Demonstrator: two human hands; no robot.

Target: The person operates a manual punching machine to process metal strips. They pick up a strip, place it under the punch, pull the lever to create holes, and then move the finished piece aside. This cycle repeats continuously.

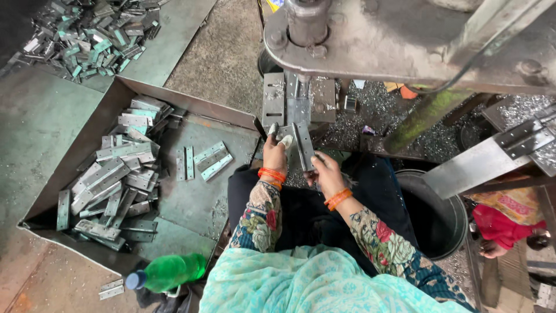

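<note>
Both my hands hold one grey metal hinge (301, 145) opened flat in front of the press (405, 40). My left hand (274, 152), with cloth-wrapped fingertips, grips the hinge's left leaf. My right hand (324, 171) grips its lower right edge. Orange bangles sit on both wrists. The hinge is just below the press bed (298, 98), where grey metal plates lie under the ram.
A metal tray (191, 203) on my left holds a heap of hinges (116, 185), with a few loose ones (211, 159). More hinges are piled at the far left (87, 35). A green bottle (168, 272) lies near my knee. A dark bucket (434, 214) stands at my right. Another person's red sleeve (498, 226) shows at the right.
</note>
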